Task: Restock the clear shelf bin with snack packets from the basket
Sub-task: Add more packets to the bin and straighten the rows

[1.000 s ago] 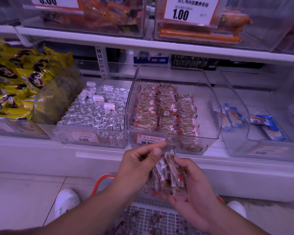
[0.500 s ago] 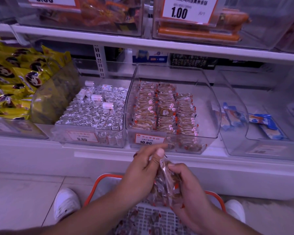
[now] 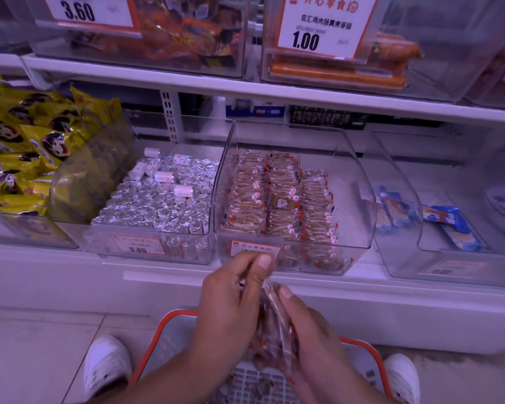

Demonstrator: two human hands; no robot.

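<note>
Packet bundle [image 3: 276,325] squeezed narrower, upright

Basket [image 3: 175,317] below clear bin [image 3: 359,182]

Dim, purple-tinted shop light; soft glare on the clear bins [image 3: 362,199]; wide-angle bending at the edges; hands slightly blurred.

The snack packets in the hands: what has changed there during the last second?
Little: both hands, left hand and right hand, keep holding the bunch of snack packets above the basket, pressed closer together. Nothing released. The clear bin looks unchanged.
</note>
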